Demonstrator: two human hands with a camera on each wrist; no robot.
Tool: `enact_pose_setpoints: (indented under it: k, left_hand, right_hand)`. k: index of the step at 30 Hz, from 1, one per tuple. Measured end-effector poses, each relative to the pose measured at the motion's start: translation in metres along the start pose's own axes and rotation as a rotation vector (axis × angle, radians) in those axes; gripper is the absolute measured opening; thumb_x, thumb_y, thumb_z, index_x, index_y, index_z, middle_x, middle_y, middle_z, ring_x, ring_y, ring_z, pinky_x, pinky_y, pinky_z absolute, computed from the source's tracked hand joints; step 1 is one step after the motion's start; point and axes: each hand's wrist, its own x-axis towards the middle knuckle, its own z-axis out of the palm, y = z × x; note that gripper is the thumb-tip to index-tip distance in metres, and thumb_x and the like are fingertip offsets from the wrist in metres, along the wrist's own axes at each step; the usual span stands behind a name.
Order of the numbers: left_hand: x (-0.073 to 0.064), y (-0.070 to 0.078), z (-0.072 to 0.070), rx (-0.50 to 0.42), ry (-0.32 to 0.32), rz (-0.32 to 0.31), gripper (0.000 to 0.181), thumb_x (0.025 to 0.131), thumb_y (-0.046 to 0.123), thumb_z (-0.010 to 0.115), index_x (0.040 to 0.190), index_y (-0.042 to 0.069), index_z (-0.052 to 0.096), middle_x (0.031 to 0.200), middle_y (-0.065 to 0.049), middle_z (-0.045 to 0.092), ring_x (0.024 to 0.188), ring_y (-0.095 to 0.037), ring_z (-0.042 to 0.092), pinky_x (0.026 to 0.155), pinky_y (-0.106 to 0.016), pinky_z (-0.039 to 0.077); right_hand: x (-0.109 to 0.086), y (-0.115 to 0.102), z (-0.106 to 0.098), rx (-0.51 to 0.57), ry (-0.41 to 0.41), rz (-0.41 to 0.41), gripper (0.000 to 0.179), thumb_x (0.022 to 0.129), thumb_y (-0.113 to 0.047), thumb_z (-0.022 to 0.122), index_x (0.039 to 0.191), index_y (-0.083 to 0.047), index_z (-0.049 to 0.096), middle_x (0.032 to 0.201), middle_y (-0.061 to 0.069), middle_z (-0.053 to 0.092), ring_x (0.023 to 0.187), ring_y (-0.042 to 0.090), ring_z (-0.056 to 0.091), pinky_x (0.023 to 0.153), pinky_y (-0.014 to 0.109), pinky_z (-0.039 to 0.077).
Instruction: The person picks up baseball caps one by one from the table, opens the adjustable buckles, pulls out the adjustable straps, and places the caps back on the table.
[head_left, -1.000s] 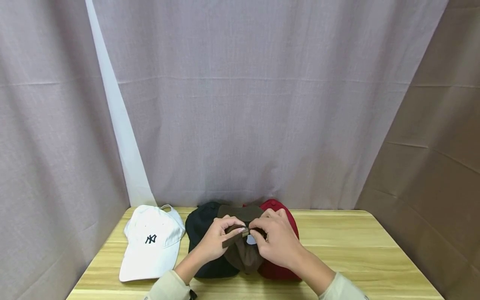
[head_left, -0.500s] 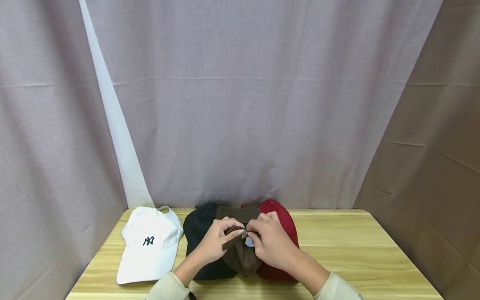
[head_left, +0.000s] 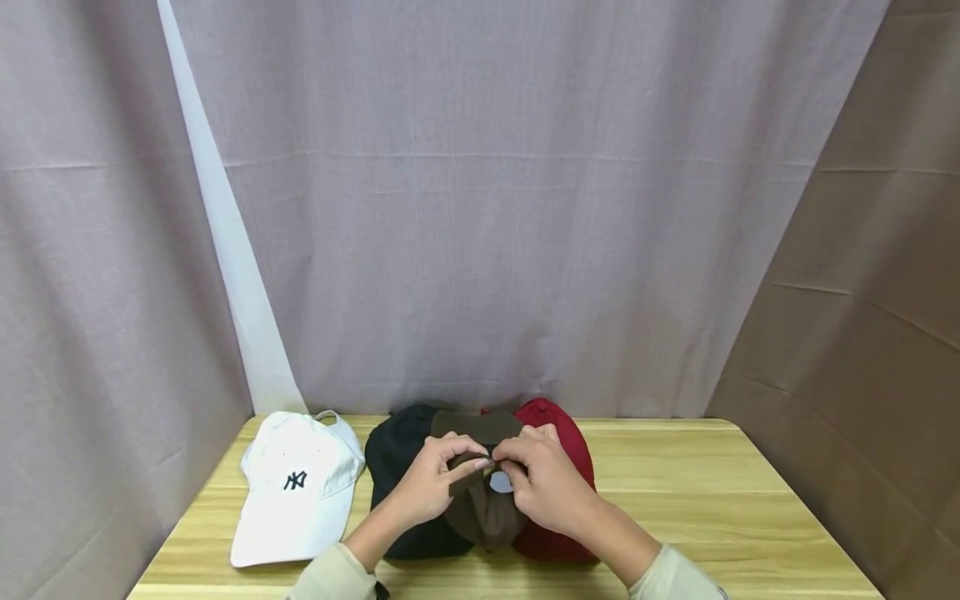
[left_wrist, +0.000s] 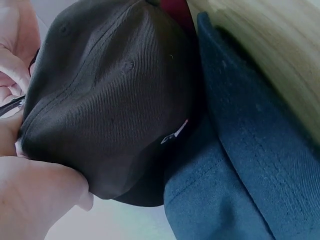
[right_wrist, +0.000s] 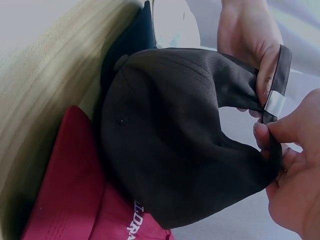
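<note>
A dark brown baseball cap point(head_left: 480, 427) is held up between both hands, its rear opening and adjustable strap toward the person. My left hand point(head_left: 429, 479) pinches the strap beside the metal buckle point(right_wrist: 274, 104). On the strap's other side, my right hand point(head_left: 546, 482) pinches it between thumb and forefinger, close to the left fingertips. The strap's loose end point(right_wrist: 283, 65) sticks out past the buckle in the right wrist view. In the left wrist view, the crown point(left_wrist: 110, 95) fills the middle, with the left hand at its lower left edge.
Behind the held cap are a black cap point(head_left: 401, 442) on the left and a red cap point(head_left: 573, 450) on the right. A white cap point(head_left: 292, 492) with a dark emblem lies farther left on the wooden table point(head_left: 712, 500). A grey curtain point(head_left: 480, 208) hangs behind the table.
The right hand has shifted slightly left, bringing both sets of fingertips closer together at the strap. The buckle, visible earlier in the head view, is now mostly covered there. The other caps stay put.
</note>
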Motion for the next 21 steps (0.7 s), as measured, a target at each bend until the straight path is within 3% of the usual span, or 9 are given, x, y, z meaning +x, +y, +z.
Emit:
enact_pose_setpoints:
  k: [6, 15, 21]
  left_hand:
    - [-0.0005, 0.0018, -0.0007, -0.014, 0.005, -0.004, 0.018, 0.103, 0.026, 0.068, 0.112, 0.017, 0.080, 0.109, -0.006, 0.080, 0.089, -0.004, 0.055, 0.087, -0.026, 0.045]
    - [-0.0012, 0.0011, 0.0005, -0.027, 0.009, -0.008, 0.017, 0.103, 0.025, 0.068, 0.112, 0.016, 0.080, 0.110, -0.007, 0.080, 0.090, -0.004, 0.057, 0.084, -0.025, 0.048]
    - [-0.0011, 0.0002, 0.0005, -0.016, 0.015, -0.006, 0.017, 0.103, 0.025, 0.068, 0.112, 0.017, 0.080, 0.111, -0.006, 0.081, 0.092, -0.004, 0.058, 0.086, -0.025, 0.048]
  right_hand:
    - [-0.0005, 0.0003, 0.0003, -0.022, 0.041, -0.026, 0.026, 0.089, 0.007, 0.070, 0.091, -0.017, 0.080, 0.080, -0.014, 0.073, 0.077, -0.002, 0.047, 0.086, 0.033, 0.036]
    - [-0.0035, 0.0020, 0.0041, -0.013, 0.133, -0.062, 0.027, 0.086, 0.011, 0.069, 0.088, -0.014, 0.080, 0.072, -0.014, 0.066, 0.075, -0.004, 0.044, 0.086, 0.033, 0.035]
    - [-0.0029, 0.0021, 0.0041, -0.025, 0.115, -0.049, 0.024, 0.088, 0.008, 0.071, 0.088, -0.015, 0.080, 0.076, -0.013, 0.071, 0.076, -0.005, 0.044, 0.087, 0.033, 0.036]
